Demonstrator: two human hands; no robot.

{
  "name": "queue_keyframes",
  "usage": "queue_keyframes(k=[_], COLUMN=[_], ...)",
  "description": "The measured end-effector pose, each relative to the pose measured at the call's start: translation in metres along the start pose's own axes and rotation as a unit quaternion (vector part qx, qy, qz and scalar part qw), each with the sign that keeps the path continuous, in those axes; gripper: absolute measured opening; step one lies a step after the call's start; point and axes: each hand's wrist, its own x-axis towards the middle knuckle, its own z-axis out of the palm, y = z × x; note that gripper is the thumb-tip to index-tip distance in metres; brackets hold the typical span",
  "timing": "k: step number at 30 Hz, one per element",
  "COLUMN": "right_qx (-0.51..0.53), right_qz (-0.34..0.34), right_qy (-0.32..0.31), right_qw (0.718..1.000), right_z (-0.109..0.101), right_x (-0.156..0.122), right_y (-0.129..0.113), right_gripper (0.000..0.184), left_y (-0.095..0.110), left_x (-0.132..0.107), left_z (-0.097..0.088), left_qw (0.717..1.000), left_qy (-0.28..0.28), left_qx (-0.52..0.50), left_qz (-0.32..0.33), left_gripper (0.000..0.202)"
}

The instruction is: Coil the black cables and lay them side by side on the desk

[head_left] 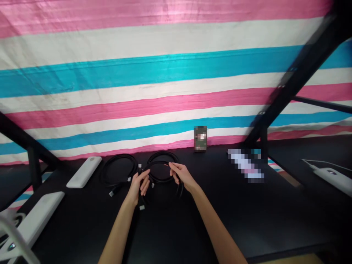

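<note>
A coiled black cable (158, 162) is stretched between my two hands above the black table. My left hand (139, 186) pinches its left side with curled fingers; a pale plug (142, 208) hangs below that hand. On the far right of the loop, my right hand (182, 176) grips the cable between thumb and fingertips. Directly behind, a second black cable coil (162, 152) lies on the table, partly hidden by the held one. To the left of my left hand rests another coiled black cable (119, 155), with a light-coloured plug (111, 193) at its near side.
Two white oblong devices (84, 172) (44, 216) lie at the left, near a white curved frame (13, 234). Another white device (335, 179) with a cord is at the far right. Blurred items (246, 165) sit right of centre. Black metal braces (297, 80) flank the striped sheet (165, 73).
</note>
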Motion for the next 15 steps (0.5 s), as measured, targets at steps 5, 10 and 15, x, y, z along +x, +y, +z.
queue_keyframes(k=[5,10,15], right_qx=[-0.052,-0.110,-0.062], right_qz=[0.045,0.090,0.037], right_qy=[-0.050,-0.094,0.033], right_qw=[0.996,0.985,0.997], right_z=[0.003,0.008,0.009], right_x=[-0.001,0.001,0.003], right_y=[0.006,0.017,0.016], right_gripper=[0.037,0.038,0.036], left_y=[0.004,0.004,-0.003], left_x=[0.004,0.006,0.006], left_z=[0.000,0.002,0.006], left_qw=[0.979,0.972,0.979], left_qy=[0.106,0.166,0.184], left_qx=[-0.157,-0.135,-0.028], left_qz=[0.077,0.097,0.077], left_gripper=[0.036,0.040,0.034])
